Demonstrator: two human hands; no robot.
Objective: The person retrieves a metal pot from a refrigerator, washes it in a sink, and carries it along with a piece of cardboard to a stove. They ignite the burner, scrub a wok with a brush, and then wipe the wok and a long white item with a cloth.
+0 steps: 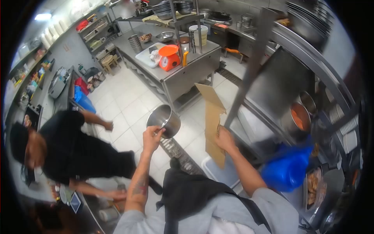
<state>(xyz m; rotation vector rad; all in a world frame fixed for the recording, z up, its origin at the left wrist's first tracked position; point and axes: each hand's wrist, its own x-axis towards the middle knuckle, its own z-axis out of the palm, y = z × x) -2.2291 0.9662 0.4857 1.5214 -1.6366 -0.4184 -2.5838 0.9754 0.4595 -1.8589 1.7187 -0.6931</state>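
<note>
A deep stainless steel pot point(170, 124) hangs from my left hand point(151, 138), whose fingers pinch its near rim. The pot is tilted, with part of its inside facing me. My right hand point(224, 139) is closed on a torn piece of brown cardboard point(212, 117), held upright at its right edge. Both hands are out in front of my body, apart from each other, above the tiled floor.
A co-worker in black point(83, 146) stands close on my left. Ahead is a steel table point(191, 76) carrying an orange scale point(169, 58). A metal rack point(249, 74) and a blue bag point(286, 169) are on my right. A floor drain point(180, 154) runs beneath.
</note>
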